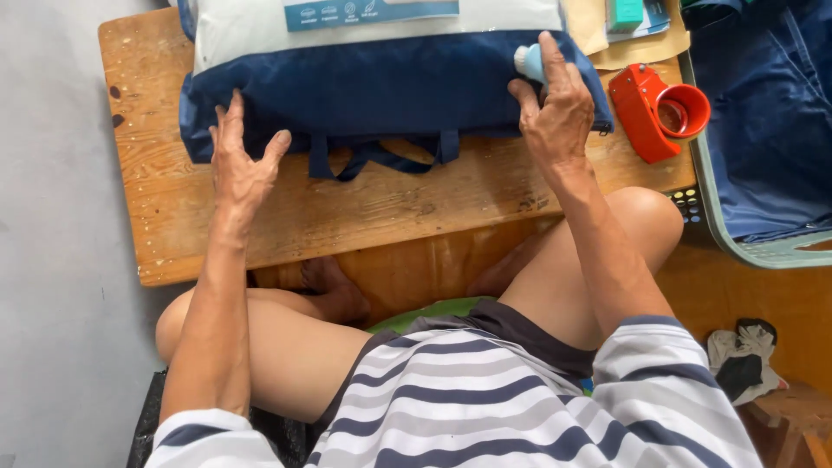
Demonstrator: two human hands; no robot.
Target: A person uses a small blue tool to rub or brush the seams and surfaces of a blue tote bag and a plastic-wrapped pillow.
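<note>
Down on a low wooden table (364,212), both hands at a navy and white zippered bag (381,82). Left hand (238,160) spread wide, fingers splayed, gripping nothing, fingertips just touching the bag's lower left corner, palm hovering over bare wood. Right hand (555,108) pressed against the bag's right end, fingers curled loosely round a small pale blue object (529,61); what it is, too little showing to tell. Looped navy carry straps (381,156) dangling off the bag's near edge, between the two hands, lying on the wood. Just right of the right hand, a red tape dispenser (654,113) on the table, close but apart from the knuckles. Beyond the right hand's fingertips, a brown paper envelope (633,48) with a teal box (624,13) on it. Further right, past the dispenser, a pale green plastic basket (737,243) holding dark blue cloth (771,104). Below both wrists, bare knees crossed under the table and a striped shirt (485,399). Near the right elbow, low down, a crumpled white and black rag (741,360).
</note>
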